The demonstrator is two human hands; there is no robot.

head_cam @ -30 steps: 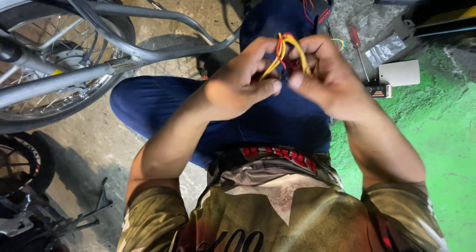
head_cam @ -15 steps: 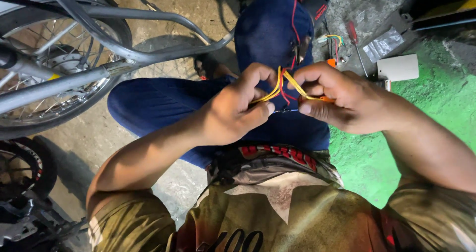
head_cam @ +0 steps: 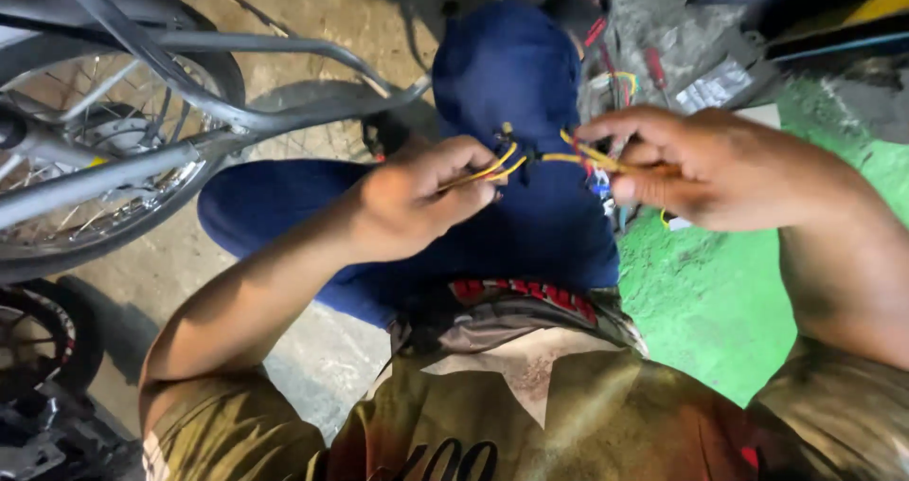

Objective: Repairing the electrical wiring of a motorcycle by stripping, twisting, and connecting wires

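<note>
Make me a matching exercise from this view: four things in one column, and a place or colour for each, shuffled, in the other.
Things:
1. left hand
2. right hand
3. spoked wheel
4. floor patch

Places or colours:
A. painted green, below the right hand
B. far left, behind a grey frame tube
C. pinches the yellow wires at their right end
D. pinches the yellow wires at their left end

Pairs: 1-D, 2-C, 3-B, 4-A

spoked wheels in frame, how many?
2. One large spoked wheel at upper left beside the left hand; a smaller wheel, cut off at the lower-left edge. Others may lie out of frame.
</note>
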